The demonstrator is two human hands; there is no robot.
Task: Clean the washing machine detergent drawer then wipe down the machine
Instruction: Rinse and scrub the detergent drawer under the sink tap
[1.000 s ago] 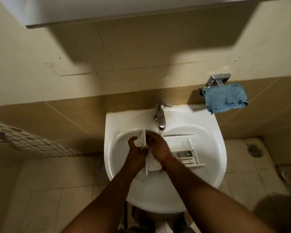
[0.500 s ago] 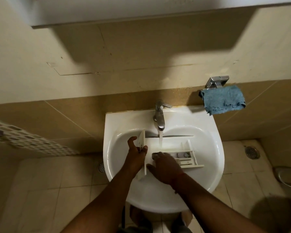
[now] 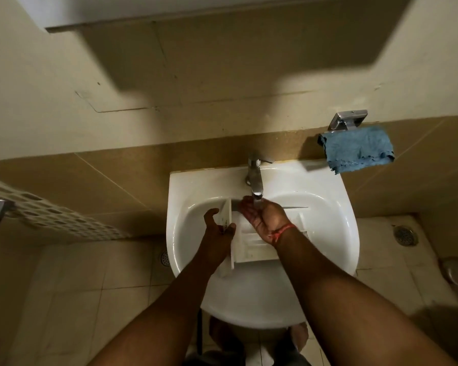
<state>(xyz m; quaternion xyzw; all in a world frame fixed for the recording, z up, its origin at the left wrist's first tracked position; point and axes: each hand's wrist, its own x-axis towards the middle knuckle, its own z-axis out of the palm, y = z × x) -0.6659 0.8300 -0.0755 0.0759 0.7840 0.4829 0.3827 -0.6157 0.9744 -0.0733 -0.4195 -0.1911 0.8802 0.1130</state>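
Half a second back my right hand (image 3: 266,216) lay flat over the compartments; now it has lifted to the tap (image 3: 255,178), palm turned up and loosely cupped under the spout, holding nothing but whatever water it catches. My left hand (image 3: 217,228) still grips the front panel of the detergent drawer (image 3: 251,247), which lies in the sink (image 3: 328,260) basin. I judge the drawer rinse is mid-way, and the blue cloth (image 3: 357,149) hangs unused for the wipe-down.
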